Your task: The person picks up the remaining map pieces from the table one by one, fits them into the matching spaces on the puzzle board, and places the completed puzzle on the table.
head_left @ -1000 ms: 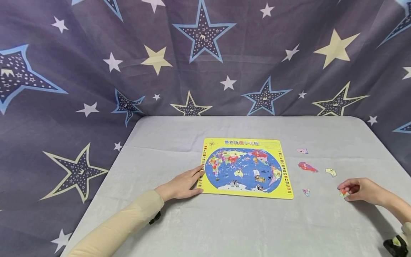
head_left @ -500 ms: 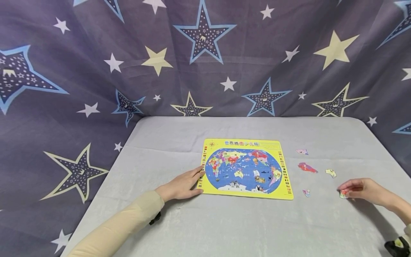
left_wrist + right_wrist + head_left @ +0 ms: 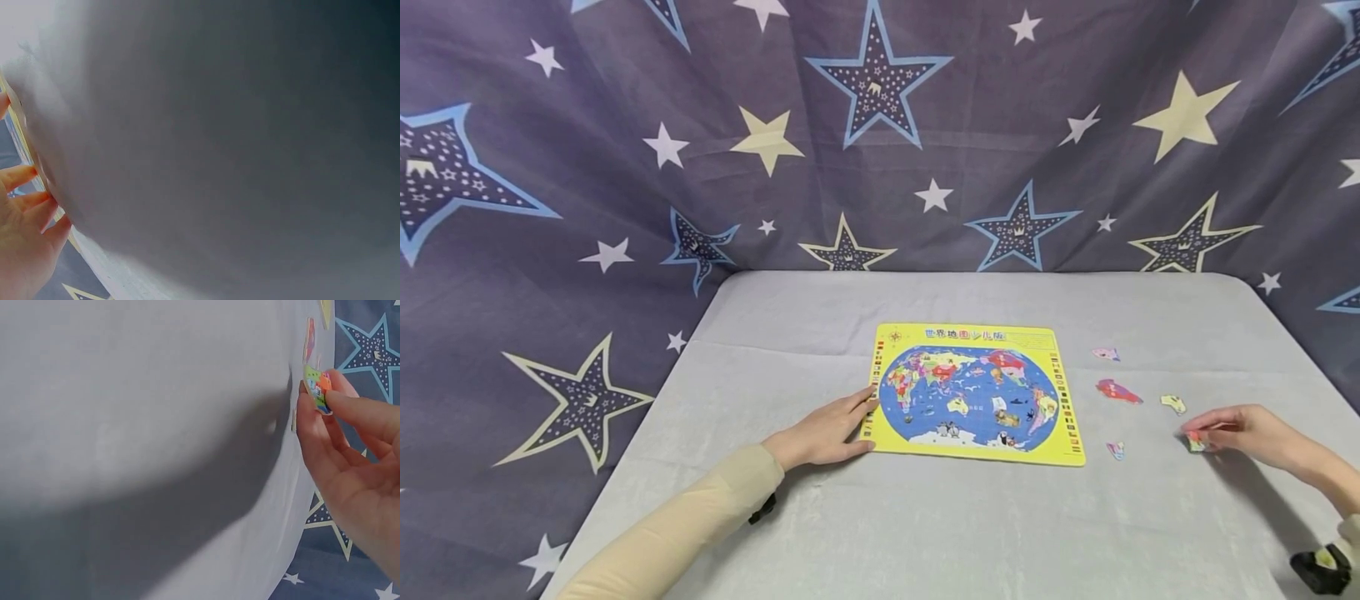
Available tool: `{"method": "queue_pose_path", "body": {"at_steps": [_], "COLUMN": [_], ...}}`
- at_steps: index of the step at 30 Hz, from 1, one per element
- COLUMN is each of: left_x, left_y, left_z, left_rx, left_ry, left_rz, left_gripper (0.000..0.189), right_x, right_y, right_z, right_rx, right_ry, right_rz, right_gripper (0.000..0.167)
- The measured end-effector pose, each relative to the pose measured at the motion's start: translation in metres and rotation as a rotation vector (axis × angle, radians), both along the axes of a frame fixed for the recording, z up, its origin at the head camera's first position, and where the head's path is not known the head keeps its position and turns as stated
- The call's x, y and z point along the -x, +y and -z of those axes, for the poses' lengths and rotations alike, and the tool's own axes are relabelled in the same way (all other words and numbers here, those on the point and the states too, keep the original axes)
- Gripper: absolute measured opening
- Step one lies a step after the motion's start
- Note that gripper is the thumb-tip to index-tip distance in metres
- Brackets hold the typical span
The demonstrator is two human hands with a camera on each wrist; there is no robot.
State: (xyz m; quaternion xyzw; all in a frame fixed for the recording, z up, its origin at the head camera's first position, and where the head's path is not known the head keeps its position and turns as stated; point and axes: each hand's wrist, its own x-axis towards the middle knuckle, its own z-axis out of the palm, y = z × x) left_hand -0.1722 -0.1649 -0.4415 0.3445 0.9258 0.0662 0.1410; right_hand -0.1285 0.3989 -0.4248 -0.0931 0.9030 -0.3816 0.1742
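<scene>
A yellow-bordered world map puzzle board (image 3: 977,454) lies flat on the grey-covered table. My left hand (image 3: 826,429) rests at its left edge, fingers extended onto the yellow border; the left wrist view shows the fingertips (image 3: 39,203) along the board's edge. Off to the right, my right hand (image 3: 1258,435) pinches a small colourful puzzle piece (image 3: 1197,442) between thumb and fingers. In the right wrist view this piece (image 3: 319,389) shows green, orange and blue printing and is tilted up, with a shadow on the cloth beside it.
Between board and right hand lie a pink piece (image 3: 1106,354), a red and purple piece (image 3: 1118,391), a pale yellow piece (image 3: 1172,404) and a small striped piece (image 3: 1116,451). A star-patterned curtain (image 3: 925,225) hangs behind the table (image 3: 940,533).
My right hand has lifted slightly and shifted a little left with the pinched puzzle piece, which has tilted up. The left hand and the board have stayed in place.
</scene>
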Motion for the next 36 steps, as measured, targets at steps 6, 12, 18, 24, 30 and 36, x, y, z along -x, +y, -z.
{"method": "queue_pose_path", "body": {"at_steps": [6, 12, 18, 24, 30, 36], "left_x": [0.001, 0.001, 0.001, 0.001, 0.002, 0.001], "left_y": [-0.001, -0.001, -0.001, -0.001, 0.0, 0.0], "left_z": [0.0, 0.0, 0.0, 0.0, 0.001, 0.0], "left_rx": [0.006, 0.002, 0.005, 0.002, 0.0, 0.003], "left_ry": [-0.003, 0.003, 0.0, -0.002, 0.004, -0.001], "left_rz": [-0.003, 0.001, -0.002, 0.002, 0.004, 0.002], "left_gripper": [0.068, 0.069, 0.069, 0.068, 0.068, 0.068], "right_x": [0.007, 0.014, 0.024, 0.035, 0.044, 0.054], "right_y": [-0.006, -0.017, -0.039, -0.063, -0.085, -0.104], "right_z": [-0.004, -0.009, -0.012, -0.015, -0.016, -0.013], "right_rx": [0.088, 0.068, 0.032, 0.024, 0.069, 0.112], "right_ry": [0.093, 0.163, 0.148, 0.095, 0.077, 0.071], "right_rz": [-0.062, -0.069, -0.051, -0.033, -0.045, -0.067], "right_gripper": [0.022, 0.017, 0.024, 0.026, 0.027, 0.026]}}
